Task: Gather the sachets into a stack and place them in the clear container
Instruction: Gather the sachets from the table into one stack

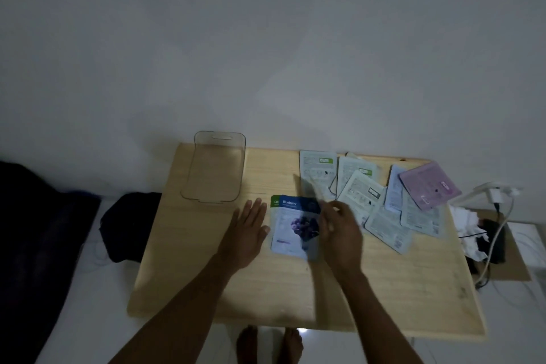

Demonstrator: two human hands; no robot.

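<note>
A clear container (206, 156) stands empty at the back left of the wooden table (266, 289). In the middle lies a blueberry sachet (291, 224) on top of a green-topped sachet (275, 201). My left hand (248, 230) rests flat and open on the table, touching that small stack's left edge. My right hand (342, 233) is at the stack's right edge, pinching a blurred pale sachet (313, 186) that tilts up and to the left. Several more sachets (357, 189) lie scattered face down at the back right, one of them a purple sachet (430, 186).
A black cloth (130, 224) lies off the table's left edge. To the right are a white charger with cables (499, 195), crumpled white fabric (469, 221) and a dark object. My bare feet (269, 343) show below the table's front edge.
</note>
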